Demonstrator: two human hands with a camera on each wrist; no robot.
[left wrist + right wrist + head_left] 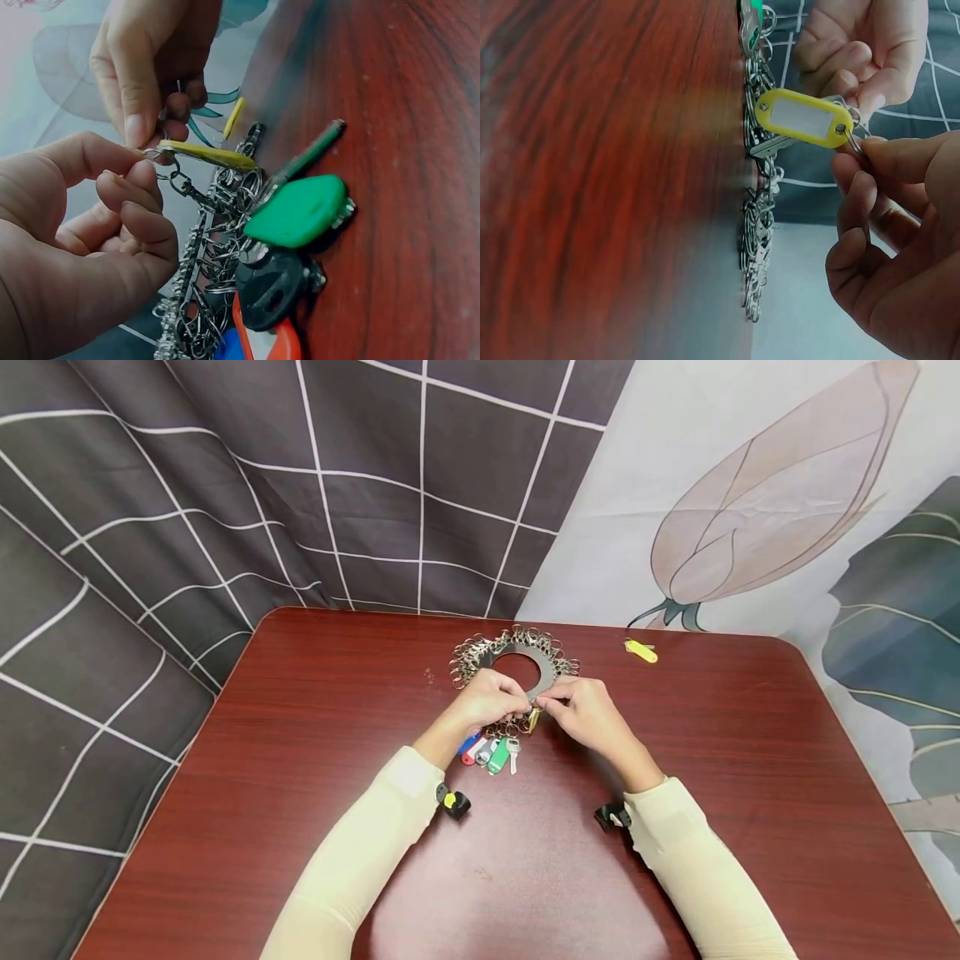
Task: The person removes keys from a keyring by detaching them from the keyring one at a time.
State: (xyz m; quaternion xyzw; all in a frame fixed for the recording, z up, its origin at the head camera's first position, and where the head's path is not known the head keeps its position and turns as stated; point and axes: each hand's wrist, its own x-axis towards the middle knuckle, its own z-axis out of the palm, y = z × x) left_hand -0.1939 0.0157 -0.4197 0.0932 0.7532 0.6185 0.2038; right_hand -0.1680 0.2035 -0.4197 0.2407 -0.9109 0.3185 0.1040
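Observation:
A flat grey ring (550, 672) lies on the table, edged with many small metal clasps and split rings. At its near side my left hand (491, 696) pinches a small split ring (178, 180) linked to one clasp. Facing it, my right hand (588, 714) pinches the metal ring (857, 145) of a yellow key tag (802, 118). A silver key (771, 147) hangs behind that tag. The two hands' fingertips nearly meet, and the rings overlap between them. Below my left hand lie a green tag (300, 210), a black-headed key (270, 289), a red tag (289, 341) and a blue tag (227, 346).
Another yellow tag (641, 651) with a key lies toward the table's far right edge. The reddish-brown table (300, 693) backs onto a dark grid-patterned curtain (367, 510) and a pale floral cloth (750, 527). Each wrist carries a black camera strap (456, 803).

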